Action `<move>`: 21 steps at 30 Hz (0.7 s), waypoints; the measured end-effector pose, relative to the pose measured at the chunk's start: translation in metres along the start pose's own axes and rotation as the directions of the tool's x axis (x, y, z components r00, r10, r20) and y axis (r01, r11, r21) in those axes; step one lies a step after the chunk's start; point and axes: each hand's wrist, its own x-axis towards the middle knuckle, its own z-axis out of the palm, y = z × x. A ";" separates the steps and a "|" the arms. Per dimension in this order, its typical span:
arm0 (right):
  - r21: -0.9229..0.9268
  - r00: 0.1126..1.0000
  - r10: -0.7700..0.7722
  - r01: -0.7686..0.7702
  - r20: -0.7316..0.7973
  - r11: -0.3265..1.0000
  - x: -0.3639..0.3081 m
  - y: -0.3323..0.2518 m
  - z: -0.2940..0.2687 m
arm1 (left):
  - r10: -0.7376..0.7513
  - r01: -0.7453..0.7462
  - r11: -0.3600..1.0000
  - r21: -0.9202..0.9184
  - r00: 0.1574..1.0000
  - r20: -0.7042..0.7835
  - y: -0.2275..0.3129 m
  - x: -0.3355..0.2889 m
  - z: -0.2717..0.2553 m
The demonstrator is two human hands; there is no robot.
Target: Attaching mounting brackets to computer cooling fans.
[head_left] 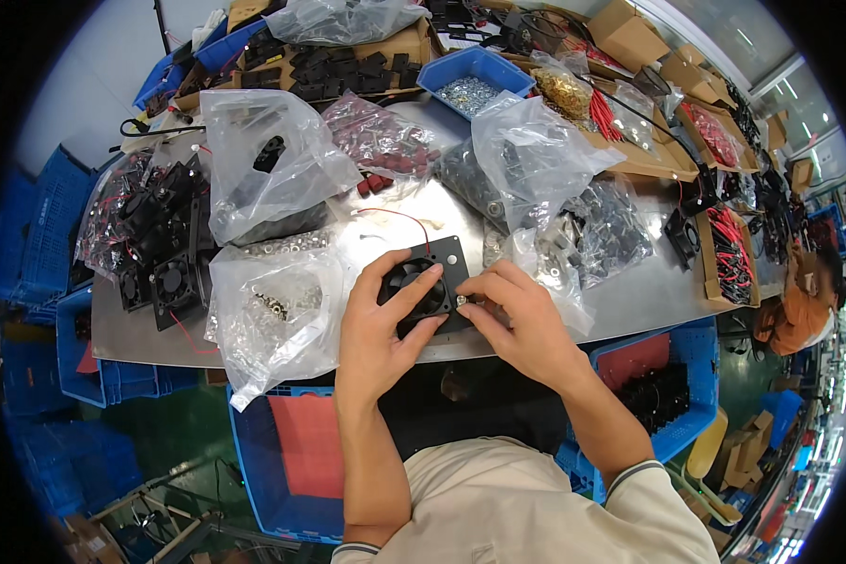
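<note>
Near the front edge of the metal table, my left hand (378, 329) is closed around a black square plate (453, 269) with a small cooling fan (427, 296) in it. Its fingers lie across the fan, covering part of the blades. A thin red wire (415, 219) runs from the plate's far side onto the table. My right hand (528, 324) pinches a small shiny metal fastener (461, 300) against the plate's right side; whether it is a nut or a screw head I cannot tell.
Clear bags of small metal parts (287, 305) and dark parts (611, 230) flank my hands. Stacked fans (164, 273) lie left. A blue bin of metal hardware (472, 85) stands behind. Blue crates (287, 461) sit below the table edge. A person in orange (799, 315) is far right.
</note>
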 end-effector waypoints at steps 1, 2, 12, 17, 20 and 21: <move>0.001 1.000 -0.001 0.001 0.000 1.000 0.000 -0.001 0.001 | -0.010 0.010 1.000 -0.014 1.000 -0.002 0.000 0.000 0.000; 0.011 1.000 0.023 -0.023 -0.003 1.000 0.000 -0.002 0.001 | -0.006 0.006 1.000 -0.016 1.000 -0.002 0.000 0.001 0.001; 0.092 0.999 0.040 -0.041 0.010 0.995 0.003 0.002 -0.001 | -0.020 0.020 0.999 0.027 1.000 -0.004 0.000 0.000 0.001; 0.133 0.998 0.061 -0.064 0.025 0.989 0.001 0.002 -0.001 | 0.017 -0.017 0.998 0.064 1.000 0.007 0.000 0.001 -0.003; 0.125 0.998 0.049 -0.053 0.032 0.991 0.002 0.004 -0.003 | 0.008 -0.008 0.999 0.041 1.000 0.016 0.000 0.001 -0.001; 0.123 0.998 0.041 -0.045 0.041 0.991 0.001 0.005 -0.003 | -0.001 0.000 0.999 0.042 1.000 0.013 0.001 0.000 -0.002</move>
